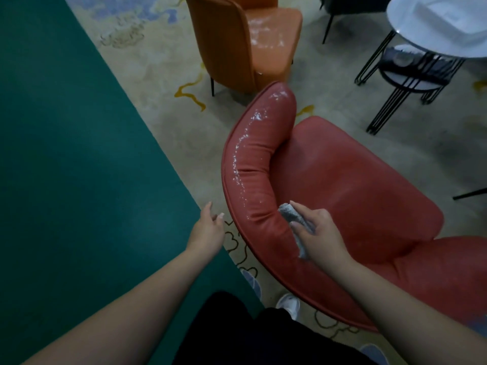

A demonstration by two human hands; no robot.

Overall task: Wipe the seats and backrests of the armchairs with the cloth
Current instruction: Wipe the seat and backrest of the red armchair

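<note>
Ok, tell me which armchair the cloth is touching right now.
The red armchair nearest the person: the right hand presses the grey cloth against its curved backrest. The orange armchair stands farther off, untouched.

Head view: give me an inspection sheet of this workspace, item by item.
Surface: patterned beige carpet beside a plain green floor area.
Job's things: red leather armchair, backrest glistening; orange leather chair, seat glistening; crumpled grey cloth.
Clutter: nothing seen.
Hands: right hand grips the cloth against the red backrest; left hand free, fingers relaxed.
Cables: nothing seen.
Surroundings: round white table on black wire legs; white shoe.
</note>
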